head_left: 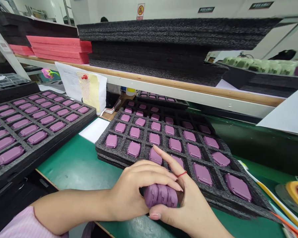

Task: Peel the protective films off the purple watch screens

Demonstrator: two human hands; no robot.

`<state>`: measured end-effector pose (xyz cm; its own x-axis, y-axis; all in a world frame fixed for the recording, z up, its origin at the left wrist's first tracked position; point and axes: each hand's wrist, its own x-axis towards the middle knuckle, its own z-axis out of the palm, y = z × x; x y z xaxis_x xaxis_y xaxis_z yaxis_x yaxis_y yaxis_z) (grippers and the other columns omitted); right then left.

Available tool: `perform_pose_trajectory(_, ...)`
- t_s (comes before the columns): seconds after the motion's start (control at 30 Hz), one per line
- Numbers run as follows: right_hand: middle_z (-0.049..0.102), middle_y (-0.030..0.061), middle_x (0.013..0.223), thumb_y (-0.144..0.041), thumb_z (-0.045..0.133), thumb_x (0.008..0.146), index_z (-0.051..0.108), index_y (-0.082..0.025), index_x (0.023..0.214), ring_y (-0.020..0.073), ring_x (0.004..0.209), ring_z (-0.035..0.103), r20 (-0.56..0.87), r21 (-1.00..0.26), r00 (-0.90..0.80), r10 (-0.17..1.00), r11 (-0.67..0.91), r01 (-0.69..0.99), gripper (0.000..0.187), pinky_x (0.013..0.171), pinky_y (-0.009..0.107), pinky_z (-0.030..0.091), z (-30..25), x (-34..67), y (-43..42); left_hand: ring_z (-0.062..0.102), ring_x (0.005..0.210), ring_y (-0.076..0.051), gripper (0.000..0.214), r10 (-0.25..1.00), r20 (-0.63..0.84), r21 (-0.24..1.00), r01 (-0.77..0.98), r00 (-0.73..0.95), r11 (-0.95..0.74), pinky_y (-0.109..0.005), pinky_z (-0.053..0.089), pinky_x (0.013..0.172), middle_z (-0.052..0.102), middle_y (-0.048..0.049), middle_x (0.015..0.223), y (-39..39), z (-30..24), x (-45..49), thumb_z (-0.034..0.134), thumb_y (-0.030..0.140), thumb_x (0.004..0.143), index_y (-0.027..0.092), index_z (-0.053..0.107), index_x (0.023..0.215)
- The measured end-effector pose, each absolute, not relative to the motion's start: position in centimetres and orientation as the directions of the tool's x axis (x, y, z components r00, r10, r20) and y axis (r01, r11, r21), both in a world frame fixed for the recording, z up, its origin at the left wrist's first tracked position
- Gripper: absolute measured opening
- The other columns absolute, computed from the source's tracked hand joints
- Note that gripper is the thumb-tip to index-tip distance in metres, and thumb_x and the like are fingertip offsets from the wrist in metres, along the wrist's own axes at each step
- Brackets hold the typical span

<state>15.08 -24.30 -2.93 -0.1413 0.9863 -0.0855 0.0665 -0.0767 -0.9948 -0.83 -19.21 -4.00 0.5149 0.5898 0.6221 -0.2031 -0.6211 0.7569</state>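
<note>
We hold a short row of purple cases (pixel 161 195), three or so packed face to face, between our two hands above the front edge of the nearer foam tray (pixel 119 161). The fingers of our left hand (pixel 136 181) curve together over the top of the row, nearly closed on it; our right hand (pixel 188 198) cups the other end, its thumb along the lower edge and its index finger raised. The rest of the right fingers are hidden, so we cannot tell how firmly they press. The row seems to depend on squeeze from both sides: if either hand eases, a middle case could slip out and drop onto the green surface (pixel 73 168) or into the tray. Squeezing unevenly could make the faces slide over one another and scuff. The raised finger, wearing a red band (pixel 181 174), lines up with seated cases (pixel 154 138), and a careless sweep might knock one askew. A bump from our left forearm could also shift the paper pad (pixel 93 129) or nudge the left foam tray (pixel 75 130), whose pockets hold more purple cases.
</note>
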Motion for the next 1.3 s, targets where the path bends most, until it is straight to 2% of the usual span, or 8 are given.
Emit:
perform_pose_trajectory(0.23, 0.075, 0.0031, 0.108, -0.048, 0.097, 0.051, 0.031, -0.027, 0.156, 0.0213, 0.093, 0.073, -0.216, -0.971, -0.082, 0.973, -0.223, -0.085, 0.126, 0.086, 0.031, 0.059, -1.3, 14.4, -24.9, 0.071, 0.114, -0.023, 0.044, 0.742, 0.32, 0.947, -0.169, 0.588, -0.275, -0.03, 0.055, 0.101, 0.077, -0.0045, 0.117, -19.4, -3.9, -1.3, 0.088, 0.02, 0.07, 0.021, 0.074, 0.111)
perform_pose_trajectory(0.37, 0.074, -0.004, 0.093, -0.018, 0.093, 0.05, 0.032, -0.031, 0.156, 0.0161, 0.08, 0.072, -0.252, -0.964, -0.051, 0.966, -0.255, -0.068, 0.123, 0.073, 0.026, 0.056, -0.8, 14.0, -25.0, 0.07, 0.116, -0.024, 0.047, 0.755, 0.309, 0.95, -0.219, 0.578, -0.221, -0.03, 0.055, 0.103, 0.078, -0.0039, 0.115, -19.4, -4.1, -1.4, 0.09, 0.014, 0.065, 0.021, 0.075, 0.109)
perform_pose_trajectory(0.57, 0.074, -0.0042, 0.089, -0.01, 0.088, 0.05, 0.034, -0.03, 0.155, 0.0179, 0.079, 0.073, -0.264, -0.963, -0.026, 0.964, -0.265, -0.056, 0.121, 0.068, 0.027, 0.058, -0.8, 13.9, -24.8, 0.07, 0.116, -0.025, 0.049, 0.751, 0.325, 0.943, -0.252, 0.575, -0.215, -0.032, 0.056, 0.102, 0.076, -0.0052, 0.122, -19.3, -4.4, -1.3, 0.091, 0.013, 0.064, 0.021, 0.075, 0.109)
perform_pose_trajectory(0.9, 0.076, -0.0013, 0.096, -0.013, 0.09, 0.055, 0.034, -0.03, 0.155, 0.0211, 0.083, 0.076, -0.18, -0.984, -0.072, 0.981, -0.18, -0.001, 0.116, 0.076, 0.032, 0.063, -1.6, 14.4, -24.8, 0.072, 0.112, -0.024, 0.049, 0.745, 0.344, 0.938, -0.25, 0.571, -0.241, -0.032, 0.056, 0.101, 0.076, -0.0047, 0.121, -19.3, -4.4, -1.2, 0.091, 0.015, 0.063, 0.022, 0.076, 0.109)
perform_pose_trajectory(1.0, 0.076, 0.0017, 0.1, -0.028, 0.093, 0.059, 0.031, -0.029, 0.156, 0.0225, 0.084, 0.077, -0.11, -0.994, -0.116, 0.987, -0.112, -0.012, 0.115, 0.077, 0.034, 0.064, -2.5, 14.7, -24.5, 0.072, 0.112, -0.024, 0.045, 0.737, 0.355, 0.935, -0.217, 0.576, -0.281, -0.033, 0.056, 0.101, 0.076, -0.0053, 0.119, -19.3, -4.3, -1.2, 0.09, 0.02, 0.067, 0.021, 0.076, 0.11)
perform_pose_trajectory(1.07, 0.076, 0.0063, 0.109, -0.041, 0.091, 0.063, 0.033, -0.027, 0.156, 0.0255, 0.092, 0.077, -0.042, -0.999, -0.134, 0.99, -0.043, -0.006, 0.11, 0.084, 0.037, 0.064, -3.0, 14.9, -24.3, 0.071, 0.112, -0.024, 0.037, 0.701, 0.426, 0.902, -0.21, 0.571, -0.377, -0.033, 0.055, 0.102, 0.077, -0.006, 0.116, -19.3, -4.3, -1.1, 0.086, 0.024, 0.073, 0.022, 0.076, 0.108)
perform_pose_trajectory(1.17, 0.073, 0.0104, 0.124, -0.037, 0.089, 0.064, 0.036, -0.025, 0.154, 0.0292, 0.112, 0.072, 0.004, -0.996, -0.111, 0.994, 0.014, 0.087, 0.105, 0.098, 0.04, 0.059, -3.4, 15.0, -24.2, 0.067, 0.118, -0.024, 0.025, 0.639, 0.51, 0.843, -0.189, 0.576, -0.503, -0.035, 0.052, 0.106, 0.072, -0.0089, 0.121, -19.3, -4.6, -1.1, 0.076, 0.029, 0.083, 0.023, 0.078, 0.107)
perform_pose_trajectory(1.3, 0.075, 0.0092, 0.12, -0.028, 0.087, 0.068, 0.028, -0.026, 0.159, 0.0274, 0.113, 0.073, 0.104, -0.973, -0.061, 0.993, 0.115, 0.199, 0.108, 0.099, 0.04, 0.059, -3.2, 15.0, -24.4, 0.047, 0.139, -0.033, 0.071, 0.682, 0.408, 0.88, -0.062, 0.607, -0.471, -0.05, 0.043, 0.115, 0.048, -0.0142, 0.147, -19.3, -5.1, -1.3, 0.081, 0.035, 0.076, 0.028, 0.056, 0.141)
